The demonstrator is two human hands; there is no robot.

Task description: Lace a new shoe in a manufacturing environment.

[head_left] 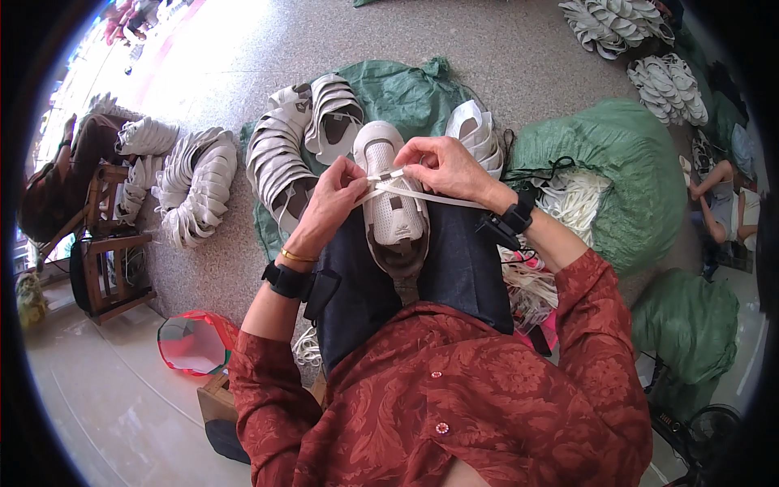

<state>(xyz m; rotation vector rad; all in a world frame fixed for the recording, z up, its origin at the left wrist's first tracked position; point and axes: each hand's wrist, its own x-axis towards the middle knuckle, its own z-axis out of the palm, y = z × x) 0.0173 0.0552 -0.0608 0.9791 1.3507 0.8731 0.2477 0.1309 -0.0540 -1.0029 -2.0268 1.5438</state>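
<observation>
A white shoe upper (pixel 395 226) with a perforated tongue lies between my knees, its toe pointing away from me. A flat white shoelace (pixel 442 198) crosses it near the toe-side eyelets, and one length trails to the right over my thigh. At the upper's left edge, my left hand (pixel 331 199) is closed, thumb and fingertips pinching the lace. My right hand (pixel 449 169) pinches another stretch of lace above the upper, close to the eyelets. The fingers partly cover the eyelets and the lace ends.
Stacked white uppers (pixel 280 150) curve along a green sack (pixel 389 89) ahead. To the right, an open green sack (pixel 625 178) holds bundled white laces (pixel 574 203). A red-rimmed bin (pixel 195 345) stands at the left, near a wooden chair (pixel 114 268). Other people sit at both sides.
</observation>
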